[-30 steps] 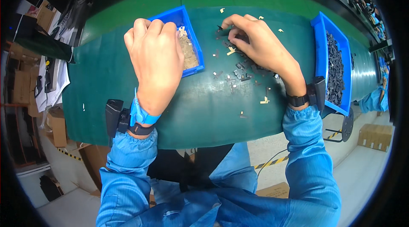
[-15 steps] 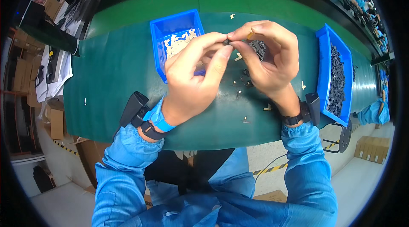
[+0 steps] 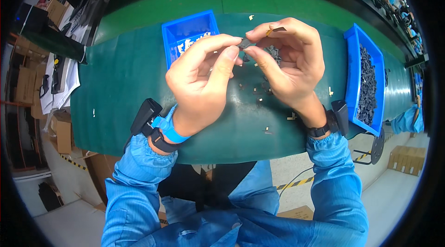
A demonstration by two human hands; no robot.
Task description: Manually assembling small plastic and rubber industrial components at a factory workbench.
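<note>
A small dark grey plastic part (image 3: 245,43) is up above the table between my two hands. My left hand (image 3: 199,78) pinches it by thumb and forefinger from the left, with the other fingers curled behind. From the right, the thumb and forefinger tips of my right hand (image 3: 294,59) close around the same part. Against my right forefinger lies a thin yellow-and-dark piece (image 3: 274,30); how it is held is unclear. Partly hidden beyond my right thumb is a heap of grey parts (image 3: 272,53). Small dark and cream pieces (image 3: 259,100) lie scattered below the hands.
A blue bin (image 3: 169,34) of cream pieces stands behind my left hand. At the right, another blue bin (image 3: 351,75) is filled with dark parts. The green mat (image 3: 120,89) covers the table. Papers (image 3: 67,82) lie at far left; co-workers sit at upper right.
My left hand has shifted slightly left and the fingertips have spread a little, showing more of the grey part. The yellow-and-dark piece at my right forefinger has turned.
</note>
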